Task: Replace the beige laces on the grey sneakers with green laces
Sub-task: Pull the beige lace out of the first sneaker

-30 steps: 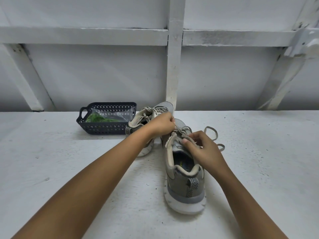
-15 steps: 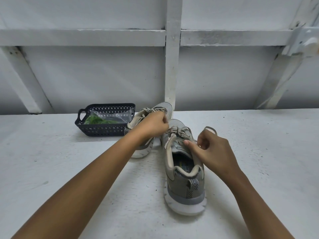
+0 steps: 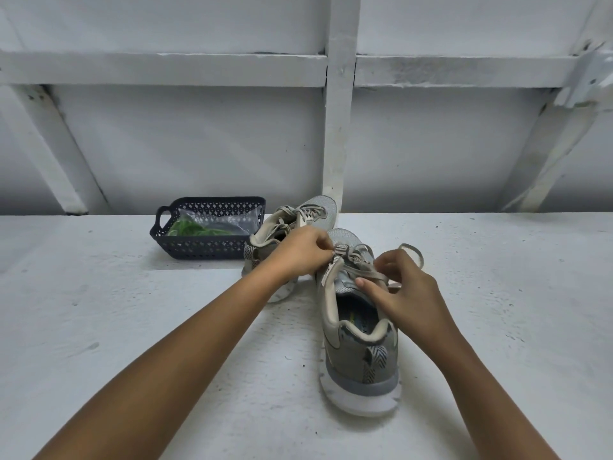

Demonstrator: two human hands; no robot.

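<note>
Left hand (image 3: 303,252) and right hand (image 3: 406,288) apparently pinched the beige lace (image 3: 365,273) on the near grey sneaker (image 3: 356,356); drawing slack eyelet by eyelet should free it.

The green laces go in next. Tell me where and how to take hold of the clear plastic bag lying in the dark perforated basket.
Probably best: pinch the clear plastic bag by its loose, crumpled film, right of the green laces bunched at its left end, coming down from above. The dark perforated basket walls it in on all sides, leaving only the top open.
</note>
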